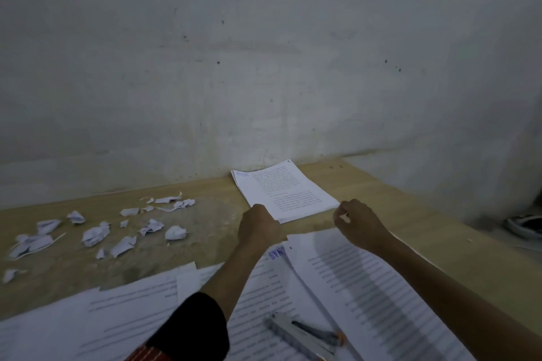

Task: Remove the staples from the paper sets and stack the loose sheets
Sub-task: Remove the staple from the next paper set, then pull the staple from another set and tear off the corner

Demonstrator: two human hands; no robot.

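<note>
Stack of loose sheets [289,192]: lay on bench [205,214], just beyond both hands.
Left hand [259,227]: fingers curled at stack's near-left corner; whether they gripped it could not be told.
Right hand [357,224]: fingers curled beside near-right corner; hold could not be told.
Paper scraps [93,234]: well left of left fingers.
Metal tool [302,334]: on paper sets [381,287], behind the fingers.

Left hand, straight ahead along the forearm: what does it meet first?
The stack of sheets by the wall. The left hand sits at the stack's near corner, seemingly touching it, so going on would likely push into the stack. The wall comes only behind that.
</note>
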